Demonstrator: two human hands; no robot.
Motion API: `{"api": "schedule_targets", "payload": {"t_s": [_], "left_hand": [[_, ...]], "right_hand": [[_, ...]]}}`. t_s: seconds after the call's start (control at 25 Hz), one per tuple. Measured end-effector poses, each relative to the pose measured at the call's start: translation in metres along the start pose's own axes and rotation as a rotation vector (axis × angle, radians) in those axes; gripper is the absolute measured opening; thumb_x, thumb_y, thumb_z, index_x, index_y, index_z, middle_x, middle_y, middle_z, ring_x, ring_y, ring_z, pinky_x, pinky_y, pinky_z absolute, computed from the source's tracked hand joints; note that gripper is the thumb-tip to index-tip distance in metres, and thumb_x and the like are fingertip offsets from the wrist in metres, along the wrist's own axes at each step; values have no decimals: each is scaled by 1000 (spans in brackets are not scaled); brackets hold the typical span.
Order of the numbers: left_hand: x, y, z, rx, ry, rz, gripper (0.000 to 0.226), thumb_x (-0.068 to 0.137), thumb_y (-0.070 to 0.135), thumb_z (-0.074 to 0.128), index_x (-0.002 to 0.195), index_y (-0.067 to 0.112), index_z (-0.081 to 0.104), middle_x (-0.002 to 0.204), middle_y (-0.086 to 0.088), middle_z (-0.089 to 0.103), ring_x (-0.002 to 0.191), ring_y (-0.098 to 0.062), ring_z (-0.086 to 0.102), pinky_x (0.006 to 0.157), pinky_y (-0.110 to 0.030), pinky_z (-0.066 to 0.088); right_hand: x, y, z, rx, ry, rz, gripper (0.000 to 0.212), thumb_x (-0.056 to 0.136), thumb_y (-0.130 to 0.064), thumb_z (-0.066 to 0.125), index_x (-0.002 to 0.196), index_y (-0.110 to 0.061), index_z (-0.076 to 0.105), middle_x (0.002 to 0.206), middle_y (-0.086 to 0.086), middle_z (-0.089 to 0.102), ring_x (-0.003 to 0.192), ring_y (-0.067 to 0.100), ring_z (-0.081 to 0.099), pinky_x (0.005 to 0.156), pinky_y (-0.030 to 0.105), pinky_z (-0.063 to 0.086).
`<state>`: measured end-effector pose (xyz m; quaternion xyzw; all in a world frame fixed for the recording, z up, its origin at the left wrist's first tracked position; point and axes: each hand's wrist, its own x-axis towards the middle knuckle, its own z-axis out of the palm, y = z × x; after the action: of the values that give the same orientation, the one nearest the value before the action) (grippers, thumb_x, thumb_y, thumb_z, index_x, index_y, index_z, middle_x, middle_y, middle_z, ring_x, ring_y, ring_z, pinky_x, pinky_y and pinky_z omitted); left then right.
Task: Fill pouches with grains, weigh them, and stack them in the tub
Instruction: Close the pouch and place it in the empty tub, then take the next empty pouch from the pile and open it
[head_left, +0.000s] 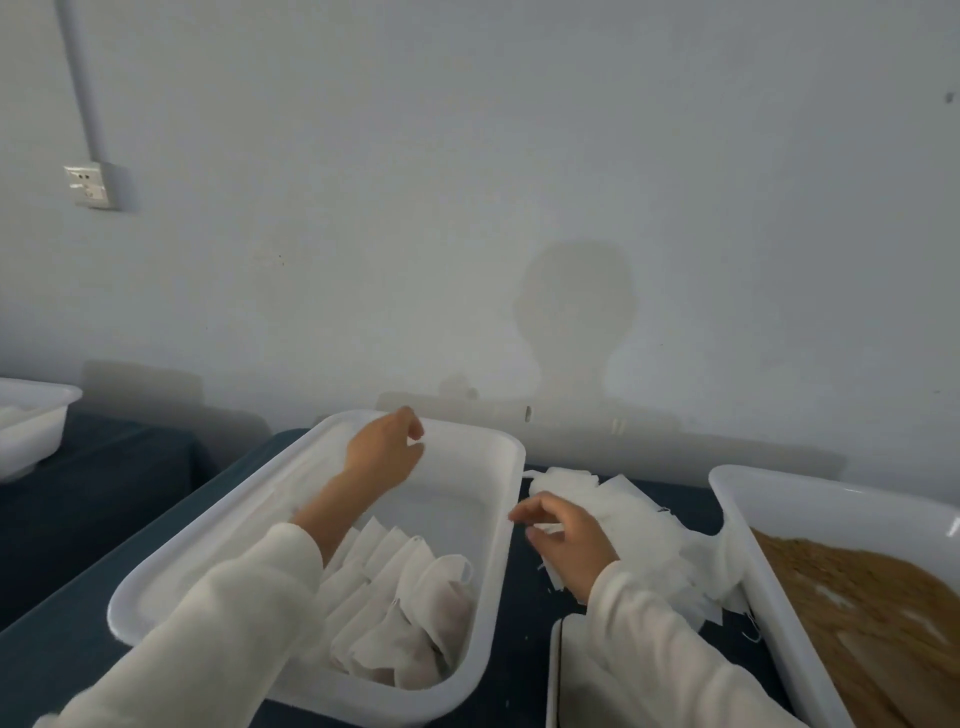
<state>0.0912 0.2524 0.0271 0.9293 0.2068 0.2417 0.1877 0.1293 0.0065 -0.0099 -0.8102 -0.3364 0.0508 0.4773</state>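
No writing readable; our left hand (387, 449) hovers loosely curled, holding nothing, over the tub (501, 545), whose long axis runs lower-left to upper-right; our right hand (566, 540) pinches an empty pouch (631, 525)

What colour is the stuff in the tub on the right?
Golden brown. The grains show best in the head view, heaped in the white tub.

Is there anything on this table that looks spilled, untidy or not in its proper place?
Mostly the loose heap of empty white fabric pouches between the two tubs: it lies scattered on the dark tablecloth, some pieces against the white tub of brown grains. The filled pouches in the middle white plastic tub look orderly.
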Motion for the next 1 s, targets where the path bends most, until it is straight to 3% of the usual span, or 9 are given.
{"api": "schedule_targets", "payload": {"t_s": [0.12, 0.16, 0.24, 0.32, 0.52, 0.68, 0.76, 0.84, 1.0], "left_hand": [[-14, 32, 15, -79, -33, 53, 15, 89, 25, 56, 101, 18, 60, 107, 4, 66, 101, -19, 60, 81, -27, 41], [-19, 39, 21, -82, -65, 69, 15, 90, 26, 55, 102, 18, 59, 108, 4, 66, 100, -19, 59, 82, -27, 42], [-28, 46, 32, -79, -124, 85, 17, 92, 27, 54, 105, 17, 58, 109, 2, 64, 100, -19, 59, 84, -29, 45], [-34, 48, 40, -76, -158, 81, 17, 93, 27, 53, 105, 17, 58, 110, 1, 64, 100, -19, 58, 85, -30, 46], [-41, 49, 45, -91, -185, 87, 16, 94, 27, 52, 105, 17, 57, 110, 2, 63, 99, -17, 58, 85, -28, 46], [-45, 67, 40, -175, -190, 105, 11, 93, 24, 54, 101, 18, 58, 105, 4, 63, 94, -14, 57, 82, -26, 45], [-50, 84, 39, -255, -197, 114, 5, 92, 24, 55, 96, 21, 57, 100, 7, 62, 90, -12, 57, 80, -24, 44], [-55, 103, 40, -344, -227, 130, 3, 91, 22, 57, 93, 24, 56, 98, 9, 61, 89, -11, 58, 78, -23, 45], [-70, 158, 55, -569, -396, 109, 16, 90, 22, 59, 105, 19, 53, 104, 7, 59, 91, -12, 57, 79, -26, 50]], "right_hand": [[15, 31, -25, -209, 201, 144, 20, 90, -3, 49, 97, -20, 57, 109, -2, 61, 107, 17, 57, 87, 21, 45], [19, 44, -34, -398, 178, 231, 18, 91, -11, 52, 106, -20, 53, 116, 0, 56, 113, 20, 53, 94, 29, 43], [21, 64, -45, -761, 18, 430, 40, 90, -29, 57, 125, -20, 40, 130, 3, 43, 122, 25, 42, 101, 38, 39], [20, 78, -47, -877, -77, 504, 54, 88, -31, 57, 132, -18, 30, 135, 6, 35, 125, 28, 37, 102, 40, 38], [26, 89, -51, -789, -75, 425, 33, 92, -14, 47, 124, -15, 44, 129, 7, 48, 117, 24, 49, 98, 29, 40], [32, 72, -69, -756, -68, 519, 29, 92, -8, 47, 118, -10, 59, 125, 10, 57, 114, 26, 55, 94, 26, 41], [28, 61, -82, -742, 83, 446, 20, 92, -6, 44, 103, -12, 60, 105, 9, 60, 98, 28, 58, 83, 29, 44], [20, 51, -102, -518, 311, 319, 14, 93, -7, 45, 83, -13, 53, 81, 4, 55, 81, 26, 52, 71, 30, 40], [-11, 33, -165, -64, 481, 164, 27, 92, -6, 51, 67, -13, 47, 69, 6, 50, 70, 22, 48, 67, 31, 40]]}}
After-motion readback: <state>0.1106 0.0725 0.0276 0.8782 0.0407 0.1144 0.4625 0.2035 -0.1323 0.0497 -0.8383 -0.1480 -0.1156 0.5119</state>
